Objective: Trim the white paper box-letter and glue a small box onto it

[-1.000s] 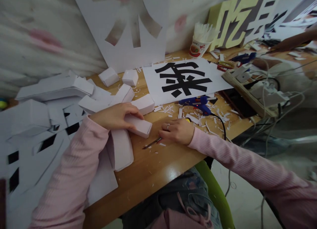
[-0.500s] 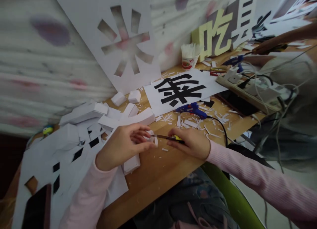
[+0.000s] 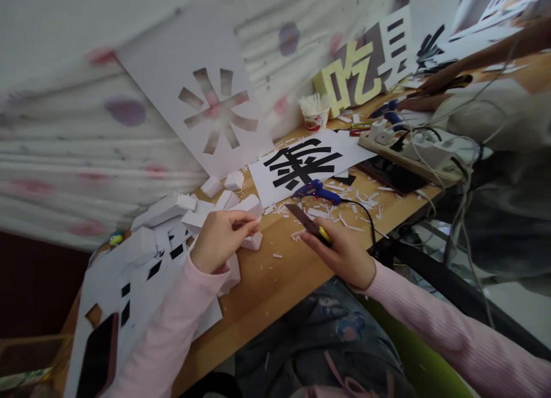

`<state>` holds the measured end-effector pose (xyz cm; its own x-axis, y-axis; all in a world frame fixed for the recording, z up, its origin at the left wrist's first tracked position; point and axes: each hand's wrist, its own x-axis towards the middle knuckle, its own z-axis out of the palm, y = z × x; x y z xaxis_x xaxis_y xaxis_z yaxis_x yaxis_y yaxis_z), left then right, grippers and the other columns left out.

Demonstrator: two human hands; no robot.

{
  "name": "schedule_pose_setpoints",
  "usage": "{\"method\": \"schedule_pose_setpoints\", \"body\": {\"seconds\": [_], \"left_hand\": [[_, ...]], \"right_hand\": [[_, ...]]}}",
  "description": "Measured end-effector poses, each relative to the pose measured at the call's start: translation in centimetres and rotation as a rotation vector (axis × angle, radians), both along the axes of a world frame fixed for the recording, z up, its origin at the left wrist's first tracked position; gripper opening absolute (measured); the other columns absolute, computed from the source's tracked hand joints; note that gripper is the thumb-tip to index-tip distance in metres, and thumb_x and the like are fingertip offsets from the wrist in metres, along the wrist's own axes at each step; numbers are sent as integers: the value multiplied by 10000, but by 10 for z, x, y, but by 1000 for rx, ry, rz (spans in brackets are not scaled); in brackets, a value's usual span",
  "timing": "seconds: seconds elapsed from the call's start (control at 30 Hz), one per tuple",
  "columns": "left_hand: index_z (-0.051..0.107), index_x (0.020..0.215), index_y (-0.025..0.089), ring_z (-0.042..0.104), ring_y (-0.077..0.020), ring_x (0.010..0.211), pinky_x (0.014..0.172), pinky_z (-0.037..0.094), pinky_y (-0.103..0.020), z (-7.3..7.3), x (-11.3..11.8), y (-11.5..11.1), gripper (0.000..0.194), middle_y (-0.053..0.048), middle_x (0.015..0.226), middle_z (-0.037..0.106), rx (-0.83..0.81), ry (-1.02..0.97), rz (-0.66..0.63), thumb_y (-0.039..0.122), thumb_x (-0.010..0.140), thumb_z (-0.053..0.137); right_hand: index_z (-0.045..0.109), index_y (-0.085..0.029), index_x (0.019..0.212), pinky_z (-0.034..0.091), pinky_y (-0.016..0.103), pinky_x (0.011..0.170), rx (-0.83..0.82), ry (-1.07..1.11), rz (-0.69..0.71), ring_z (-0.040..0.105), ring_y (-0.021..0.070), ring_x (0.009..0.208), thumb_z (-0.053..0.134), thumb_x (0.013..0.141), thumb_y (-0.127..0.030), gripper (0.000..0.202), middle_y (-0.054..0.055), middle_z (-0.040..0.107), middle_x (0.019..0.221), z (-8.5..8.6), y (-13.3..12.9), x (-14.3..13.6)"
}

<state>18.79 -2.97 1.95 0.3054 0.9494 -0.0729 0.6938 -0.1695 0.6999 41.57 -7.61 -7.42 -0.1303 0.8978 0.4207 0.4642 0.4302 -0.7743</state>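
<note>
My right hand (image 3: pixel 344 251) is wrapped around a utility knife (image 3: pixel 323 235) with a black and yellow handle. Its long blade points up and to the left, apart from my left hand. With thumb and fingertips pressed together, my left hand (image 3: pixel 226 237) is over the white block-like pieces (image 3: pixel 252 241); whatever the pinch may hold is too small to make out. A white sheet with a black printed character (image 3: pixel 301 162) lies beyond both hands. Between it and my right hand rests a blue glue gun (image 3: pixel 317 192), its cord running right.
White scraps (image 3: pixel 344 214) litter the wooden table (image 3: pixel 258 317). A white board with a cut-out character (image 3: pixel 219 111) leans on the curtain. At right are a power strip (image 3: pixel 413 151) with tangled cables and another person's arm (image 3: pixel 473 59). A phone (image 3: pixel 99 352) lies front left.
The knife blade has come away from my left hand's fingers and now tilts upward. My left fingers have closed from a loose curl into a pinch. The camera view has shifted.
</note>
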Motion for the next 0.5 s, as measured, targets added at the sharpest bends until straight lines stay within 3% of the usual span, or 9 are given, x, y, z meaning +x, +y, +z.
{"method": "schedule_pose_setpoints", "body": {"seconds": [0.03,0.1,0.17,0.2,0.33,0.43,0.5], "left_hand": [[702,1083,173,698,-271,1018,952,527,-454,1,-1,6,362,-104,1084,749,36,50,-80,406,818,621],[538,1360,204,515,-264,1315,1115,381,-464,2,-6,18,579,-107,1422,559,77,158,-288,390,820,628],[419,1454,236,336,-255,1442,1180,263,-458,-2,-13,30,742,-97,1559,379,106,318,-437,386,778,687],[433,1444,241,336,-271,1441,1178,259,-465,-6,-17,35,785,-105,1557,382,113,407,-465,379,732,734],[629,1231,236,557,-365,1233,1070,378,-532,-36,-27,47,739,-122,1293,655,104,604,-448,218,523,842],[672,1129,194,599,-395,1150,1043,353,-613,-53,-29,51,543,-142,1159,713,128,626,-406,191,596,774],[683,1085,170,619,-387,1118,1035,353,-625,-54,-30,52,416,-149,1111,726,141,600,-404,205,671,701]], "right_hand": [[429,-220,723,326,243,546,-7,45,-21,419,123,562,503,954,-419,314,-47,412,619,0,-2,3],[398,-225,696,317,246,537,-31,99,-34,382,120,557,511,946,-439,348,-54,370,613,1,-6,7],[411,-223,696,331,249,553,-49,120,-23,393,124,573,509,944,-452,351,-48,389,619,1,-7,12],[429,-220,706,341,252,564,-53,118,-16,411,128,587,507,944,-453,342,-40,419,629,0,-7,14],[494,-210,752,357,259,567,-58,96,8,466,145,610,492,947,-457,315,-14,517,656,3,1,20],[524,-204,796,380,267,590,-52,118,-2,496,155,640,488,951,-441,285,-2,560,695,13,9,25],[545,-199,838,403,271,628,-34,147,14,519,158,676,507,944,-408,237,4,586,742,22,13,28]]}}
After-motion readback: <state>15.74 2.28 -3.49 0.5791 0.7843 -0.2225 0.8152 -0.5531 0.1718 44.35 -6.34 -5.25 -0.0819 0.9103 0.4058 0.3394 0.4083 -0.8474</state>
